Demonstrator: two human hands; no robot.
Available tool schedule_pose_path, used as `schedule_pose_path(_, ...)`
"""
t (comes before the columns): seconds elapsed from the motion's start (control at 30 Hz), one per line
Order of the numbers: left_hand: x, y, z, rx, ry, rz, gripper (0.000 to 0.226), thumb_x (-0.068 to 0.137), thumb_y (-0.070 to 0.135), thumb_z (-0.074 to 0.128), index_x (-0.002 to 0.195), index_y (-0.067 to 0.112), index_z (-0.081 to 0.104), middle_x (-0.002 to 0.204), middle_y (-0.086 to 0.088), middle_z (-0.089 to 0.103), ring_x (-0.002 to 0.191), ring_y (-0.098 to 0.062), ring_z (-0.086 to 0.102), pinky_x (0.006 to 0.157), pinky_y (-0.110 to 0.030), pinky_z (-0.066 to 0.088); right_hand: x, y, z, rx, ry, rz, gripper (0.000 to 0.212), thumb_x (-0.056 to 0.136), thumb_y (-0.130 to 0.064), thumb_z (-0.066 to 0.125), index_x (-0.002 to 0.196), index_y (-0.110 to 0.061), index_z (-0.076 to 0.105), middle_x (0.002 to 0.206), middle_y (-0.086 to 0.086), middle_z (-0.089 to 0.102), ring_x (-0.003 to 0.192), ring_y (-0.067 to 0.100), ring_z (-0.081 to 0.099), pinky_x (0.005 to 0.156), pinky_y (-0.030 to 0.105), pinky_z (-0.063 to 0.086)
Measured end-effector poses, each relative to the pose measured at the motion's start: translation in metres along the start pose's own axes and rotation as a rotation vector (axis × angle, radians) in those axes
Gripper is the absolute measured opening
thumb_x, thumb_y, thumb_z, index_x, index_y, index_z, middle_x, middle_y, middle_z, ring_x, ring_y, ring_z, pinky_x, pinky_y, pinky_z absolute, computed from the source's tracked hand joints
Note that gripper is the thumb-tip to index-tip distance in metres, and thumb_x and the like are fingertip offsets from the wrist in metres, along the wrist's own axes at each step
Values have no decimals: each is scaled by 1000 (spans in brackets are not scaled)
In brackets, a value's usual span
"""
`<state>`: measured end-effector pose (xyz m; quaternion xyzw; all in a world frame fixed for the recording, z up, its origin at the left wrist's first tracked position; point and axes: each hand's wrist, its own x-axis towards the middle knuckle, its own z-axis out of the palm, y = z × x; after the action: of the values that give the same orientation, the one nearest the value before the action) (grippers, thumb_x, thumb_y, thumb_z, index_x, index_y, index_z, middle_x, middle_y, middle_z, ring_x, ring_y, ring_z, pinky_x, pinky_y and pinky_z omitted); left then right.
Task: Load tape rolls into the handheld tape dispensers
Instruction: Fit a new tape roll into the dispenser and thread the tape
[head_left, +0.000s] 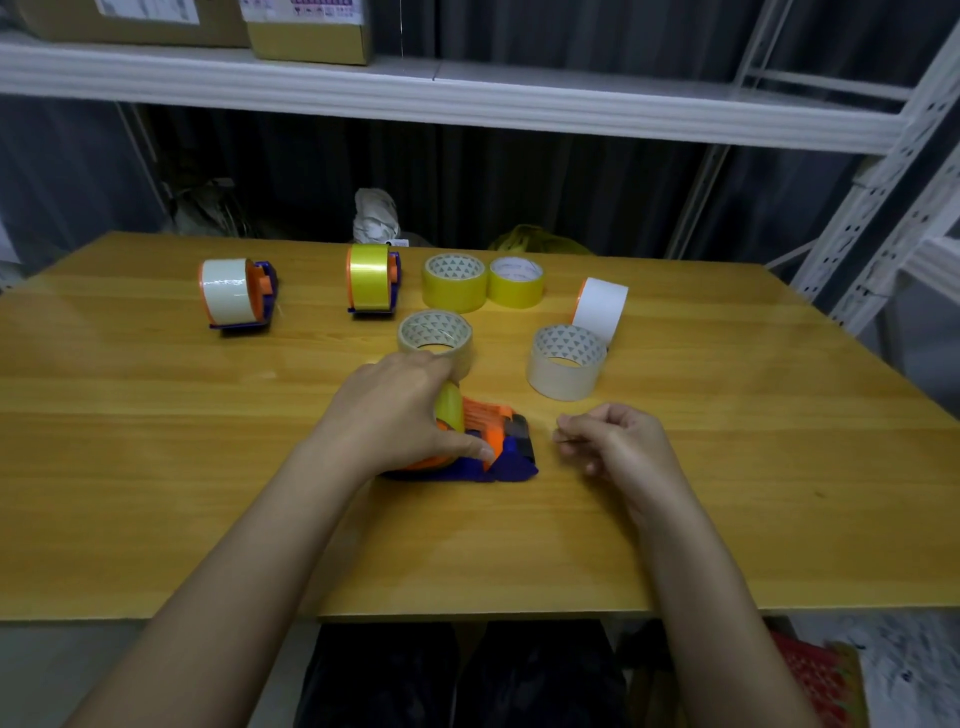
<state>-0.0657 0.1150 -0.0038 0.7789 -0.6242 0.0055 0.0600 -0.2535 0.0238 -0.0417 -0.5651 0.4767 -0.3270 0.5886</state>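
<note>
Head view: left hand (395, 410) grips the yellow tape roll (451, 408) seated in the blue-and-orange dispenser (498, 447) on the table (156, 441); right hand (613, 441) beside it, fingers curled, seemingly pinching something too thin to identify

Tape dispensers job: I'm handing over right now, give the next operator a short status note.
Left hand grips the yellow roll seated in the near dispenser, on the table.
Right hand is beside it, fingers curled; whether it pinches a tape end is too blurred to tell.
Done: white-roll dispenser and yellow-roll dispenser stand loaded at the back.
Left: finish threading the near one. Five loose rolls remain: two yellow, one clear, two white.
</note>
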Motion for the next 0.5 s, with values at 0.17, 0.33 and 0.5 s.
schedule_pose_path(0.17,-1,0,1,2,49,16,89,57,82,58,123,22,50,124,3,56,112,-17,50,82,-30,43,-2,0,3,-19,1,-9,12,84,-4,68,76,-5,59,72,10,70,57,11,58,47,22,38)
schedule_pose_path(0.33,-5,0,8,34,134,38,92,56,84,54,122,21,52,124,2,56,112,-19,52,85,-33,46,-4,1,1,10,-30,7,16,84,-5,68,73,-7,57,70,8,70,55,10,59,44,19,38)
schedule_pose_path(0.5,-14,-1,14,26,246,34,92,57,84,46,122,20,54,122,0,57,113,-21,52,86,-34,44,-5,1,3,80,-63,57,19,84,-4,68,70,-10,56,65,4,69,53,8,59,44,16,40)
